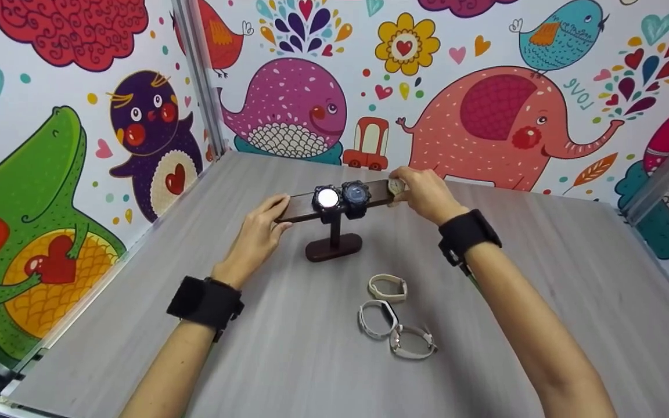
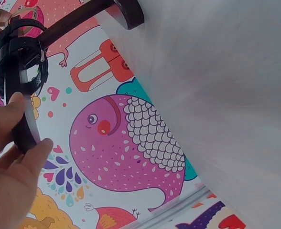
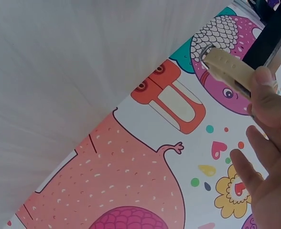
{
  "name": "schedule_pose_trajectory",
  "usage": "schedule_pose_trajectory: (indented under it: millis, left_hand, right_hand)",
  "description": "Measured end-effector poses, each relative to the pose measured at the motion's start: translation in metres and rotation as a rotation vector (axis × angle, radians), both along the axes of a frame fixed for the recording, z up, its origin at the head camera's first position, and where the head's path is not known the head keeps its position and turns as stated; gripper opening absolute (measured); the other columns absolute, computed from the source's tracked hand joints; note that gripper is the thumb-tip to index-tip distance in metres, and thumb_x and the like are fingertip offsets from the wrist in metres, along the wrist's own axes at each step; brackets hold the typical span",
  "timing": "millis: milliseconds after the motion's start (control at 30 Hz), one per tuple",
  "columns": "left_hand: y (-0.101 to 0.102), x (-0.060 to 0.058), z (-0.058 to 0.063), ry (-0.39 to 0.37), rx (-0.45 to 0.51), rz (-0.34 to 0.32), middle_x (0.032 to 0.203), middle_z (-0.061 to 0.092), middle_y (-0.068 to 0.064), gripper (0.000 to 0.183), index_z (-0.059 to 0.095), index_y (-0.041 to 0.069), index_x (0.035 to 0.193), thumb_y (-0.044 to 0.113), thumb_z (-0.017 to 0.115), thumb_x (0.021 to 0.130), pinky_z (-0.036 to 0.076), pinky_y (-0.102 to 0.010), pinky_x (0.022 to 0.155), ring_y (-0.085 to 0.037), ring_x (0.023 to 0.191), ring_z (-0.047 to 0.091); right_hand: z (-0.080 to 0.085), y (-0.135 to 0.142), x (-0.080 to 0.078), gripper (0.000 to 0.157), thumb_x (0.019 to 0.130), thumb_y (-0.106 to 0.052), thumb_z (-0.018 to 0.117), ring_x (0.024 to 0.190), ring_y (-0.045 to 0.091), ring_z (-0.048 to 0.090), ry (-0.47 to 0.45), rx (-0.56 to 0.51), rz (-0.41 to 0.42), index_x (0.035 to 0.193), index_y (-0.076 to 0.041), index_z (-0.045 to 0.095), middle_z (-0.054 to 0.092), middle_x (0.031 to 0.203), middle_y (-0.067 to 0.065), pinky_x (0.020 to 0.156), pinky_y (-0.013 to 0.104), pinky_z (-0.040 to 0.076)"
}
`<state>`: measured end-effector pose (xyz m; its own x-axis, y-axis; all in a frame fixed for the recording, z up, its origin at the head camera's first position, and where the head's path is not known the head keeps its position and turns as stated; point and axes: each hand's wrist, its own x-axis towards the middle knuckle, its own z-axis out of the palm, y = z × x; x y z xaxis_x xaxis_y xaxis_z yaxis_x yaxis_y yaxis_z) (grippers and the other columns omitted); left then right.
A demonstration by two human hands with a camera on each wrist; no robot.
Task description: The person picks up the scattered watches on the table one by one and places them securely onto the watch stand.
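Note:
A dark brown T-shaped watch stand (image 1: 333, 248) is on the table, its crossbar tilted slightly up to the right. My left hand (image 1: 256, 232) grips the crossbar's left end between thumb and fingers, as the left wrist view also shows. Two black watches hang around the bar's middle: one with a bright white face (image 1: 328, 198), the other with a dark dial (image 1: 356, 193). At the right end, my right hand (image 1: 427, 194) pinches a wristwatch with a beige strap (image 3: 229, 69). That strap loops around the bar's end, its buckle dangling below.
Nearer on the grey table (image 1: 288, 348) lie a cream watch band (image 1: 388, 287), a white smart band (image 1: 377, 319) and a pale-strapped watch (image 1: 412, 342), close together. Cartoon-printed walls (image 1: 369, 81) close off the back and sides. Black straps circle both wrists.

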<state>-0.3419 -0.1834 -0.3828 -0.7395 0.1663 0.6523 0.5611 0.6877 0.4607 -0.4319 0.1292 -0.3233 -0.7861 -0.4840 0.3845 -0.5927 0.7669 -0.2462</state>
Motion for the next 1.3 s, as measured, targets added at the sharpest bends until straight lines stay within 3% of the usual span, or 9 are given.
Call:
schedule_pose_trajectory:
  millis: [233, 500, 867, 1300]
  left_hand:
    - [0.001, 0.0, 0.002, 0.005, -0.007, -0.006, 0.127, 0.054, -0.019, 0.048, 0.052, -0.006, 0.124, 0.002, 0.067, 0.079, 0.043, -0.037, 0.101, -0.034, 0.117, 0.052]
    - [0.0, 0.001, 0.003, -0.01, -0.018, -0.019, 0.126, 0.054, -0.019, 0.048, 0.051, -0.004, 0.126, 0.003, 0.065, 0.081, 0.046, -0.038, 0.097, -0.031, 0.117, 0.053]
    - [0.001, 0.001, 0.004, -0.008, -0.017, -0.014, 0.127, 0.055, -0.018, 0.047, 0.052, -0.004, 0.125, 0.004, 0.066, 0.081, 0.045, -0.038, 0.099, -0.032, 0.117, 0.053]
    - [0.001, 0.002, 0.002, -0.017, -0.009, 0.012, 0.13, 0.052, -0.019, 0.047, 0.052, -0.005, 0.125, 0.003, 0.067, 0.081, 0.041, -0.039, 0.103, -0.034, 0.122, 0.049]
  right_hand:
    - [-0.002, 0.002, 0.001, 0.041, 0.074, -0.008, 0.074, 0.094, 0.026, 0.06, -0.038, -0.028, 0.029, 0.114, -0.008, 0.062, 0.065, 0.11, 0.01, 0.089, 0.043, 0.051]
    - [-0.006, -0.009, 0.004, 0.042, 0.074, -0.012, 0.074, 0.094, 0.023, 0.063, -0.006, -0.034, 0.08, 0.115, -0.01, 0.063, 0.066, 0.111, 0.009, 0.088, 0.04, 0.052]
    - [-0.006, -0.02, 0.008, 0.043, 0.076, -0.014, 0.072, 0.101, 0.023, 0.062, -0.031, -0.048, 0.111, 0.118, -0.012, 0.062, 0.063, 0.119, 0.007, 0.093, 0.04, 0.05]
    - [-0.008, -0.02, 0.012, 0.055, 0.08, -0.015, 0.07, 0.107, 0.026, 0.057, -0.099, -0.017, 0.119, 0.131, -0.01, 0.049, 0.052, 0.131, 0.012, 0.098, 0.043, 0.046]
